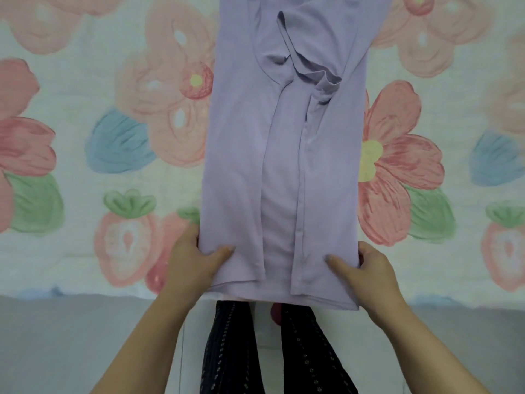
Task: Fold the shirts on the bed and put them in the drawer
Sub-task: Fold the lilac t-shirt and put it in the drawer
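Left hand [196, 258] and right hand [366, 268] each pinch a bottom corner of a lilac knit shirt [284, 166], sides folded inward, on a floral bed [113, 123].

Lilac shirt [241, 166], sides folded inward, flat

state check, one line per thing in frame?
shirt: lies flat on the bedspread, both sides folded in, sleeve bunched near the top, hem at the near edge
left hand: pinches the hem's left corner
right hand: pinches the hem's right corner
bedspread: spread flat under the shirt
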### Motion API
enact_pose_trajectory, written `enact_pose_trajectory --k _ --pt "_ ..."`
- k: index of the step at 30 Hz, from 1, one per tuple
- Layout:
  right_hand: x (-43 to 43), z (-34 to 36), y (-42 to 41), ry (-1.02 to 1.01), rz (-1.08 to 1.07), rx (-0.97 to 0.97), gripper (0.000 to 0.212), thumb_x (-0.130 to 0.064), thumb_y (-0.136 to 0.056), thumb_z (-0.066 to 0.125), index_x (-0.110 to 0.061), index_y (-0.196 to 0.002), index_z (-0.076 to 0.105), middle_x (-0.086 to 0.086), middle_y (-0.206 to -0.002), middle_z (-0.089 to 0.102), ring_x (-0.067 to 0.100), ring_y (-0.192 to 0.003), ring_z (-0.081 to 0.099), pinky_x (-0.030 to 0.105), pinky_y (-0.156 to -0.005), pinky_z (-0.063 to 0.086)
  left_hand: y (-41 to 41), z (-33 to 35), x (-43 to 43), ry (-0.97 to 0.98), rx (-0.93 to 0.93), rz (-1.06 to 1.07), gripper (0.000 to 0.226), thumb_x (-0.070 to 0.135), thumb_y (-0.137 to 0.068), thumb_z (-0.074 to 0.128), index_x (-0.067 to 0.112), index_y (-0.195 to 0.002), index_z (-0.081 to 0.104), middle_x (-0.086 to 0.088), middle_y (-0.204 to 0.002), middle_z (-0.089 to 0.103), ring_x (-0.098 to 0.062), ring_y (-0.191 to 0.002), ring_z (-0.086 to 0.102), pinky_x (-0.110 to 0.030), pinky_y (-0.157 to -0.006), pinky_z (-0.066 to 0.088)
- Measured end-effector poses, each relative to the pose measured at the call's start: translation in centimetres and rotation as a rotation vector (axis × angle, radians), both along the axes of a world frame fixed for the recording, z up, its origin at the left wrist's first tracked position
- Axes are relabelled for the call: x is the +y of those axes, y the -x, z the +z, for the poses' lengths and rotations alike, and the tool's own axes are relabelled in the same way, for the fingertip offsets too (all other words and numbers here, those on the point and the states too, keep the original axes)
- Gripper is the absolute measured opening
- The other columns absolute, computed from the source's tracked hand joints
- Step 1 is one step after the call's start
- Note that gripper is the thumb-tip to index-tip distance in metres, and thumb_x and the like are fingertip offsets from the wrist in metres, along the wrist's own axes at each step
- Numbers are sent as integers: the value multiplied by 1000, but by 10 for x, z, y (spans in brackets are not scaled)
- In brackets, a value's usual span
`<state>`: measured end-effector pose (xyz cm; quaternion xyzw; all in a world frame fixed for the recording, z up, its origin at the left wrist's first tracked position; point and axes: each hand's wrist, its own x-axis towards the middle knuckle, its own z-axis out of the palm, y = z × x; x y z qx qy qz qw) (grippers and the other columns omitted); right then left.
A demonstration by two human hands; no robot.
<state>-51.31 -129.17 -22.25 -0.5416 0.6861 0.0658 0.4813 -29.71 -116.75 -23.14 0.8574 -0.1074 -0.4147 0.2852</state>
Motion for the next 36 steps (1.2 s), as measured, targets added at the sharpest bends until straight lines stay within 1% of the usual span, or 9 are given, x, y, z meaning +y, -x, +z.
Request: enact_pose_trajectory --k 7,11,14,19,22,24,28,31,36 --pt "-16 39 -11 51 -142 -228 51 -7 -78 74 -25 -119 49 8 -105 68 24 -88 67 36 -78 53 -12 47 -16 188 99 -29 72 16 -66 79 59 -106 37 -10 -87 67 -22 -72 65 -31 -62 52" --pt "-55 63 -30 -39 -383 -576 33 5 -88 57 -21 -106 65 3 -79 75 12 -67 69 19 -58 56 -33 74 -48 342 205 74 24 6 -68 78 27 -77 74 -4 -68 73 -13 -61 66 -24 -57 55" --pt "-111 72 -63 -150 -587 -756 29 9 -89 42 -6 -91 67 4 -74 73 11 -62 68 19 -55 56 -62 80 -108 457 401 335 12 -3 -78 66 7 -76 72 -7 -66 73 -13 -58 67 -20 -55 56" --pt "-214 81 -134 -178 -708 -999 48 11 -48 24 3 -84 53 14 -66 61 16 -51 60 22 -58 57 -120 83 -235 619 545 516 15 -5 -90 52 -2 -78 60 -6 -52 65 -11 -49 64 -19 -49 54" --pt "-256 72 -167 -86 -610 -871 45 18 -57 21 -3 -83 50 7 -59 58 10 -46 56 20 -54 53 -143 72 -286 636 565 535 7 12 -93 57 6 -93 60 -10 -70 68 -16 -63 66 -25 -60 58" --pt "-270 51 -177 61 -498 -574 29 13 -81 31 -1 -97 51 12 -75 57 14 -53 60 20 -47 47 -150 50 -298 455 352 376 52 26 -91 62 13 -136 41 -18 -112 61 -29 -93 64 -37 -79 55" --pt "-248 -4 -159 257 -234 117 68 -28 -77 68 -5 -132 34 23 -132 46 39 -118 50 39 -96 46 -126 0 -263 -43 -322 -47 86 43 -83 66 8 -146 20 -24 -143 40 -40 -132 35 -44 -105 31" --pt "-219 -29 -142 239 -289 70 80 -45 -69 76 -1 -127 43 22 -131 50 38 -119 51 43 -100 43 -101 -19 -232 -8 -334 15 76 39 -78 73 -5 -129 39 -29 -130 51 -43 -121 48 -43 -93 40" --pt "-207 -14 -124 160 -353 -293 38 -21 -84 70 2 -112 60 17 -111 66 30 -96 63 41 -86 52 -92 -7 -210 204 -166 93 45 23 -81 74 -2 -114 57 -16 -113 65 -26 -91 62 -31 -70 45"
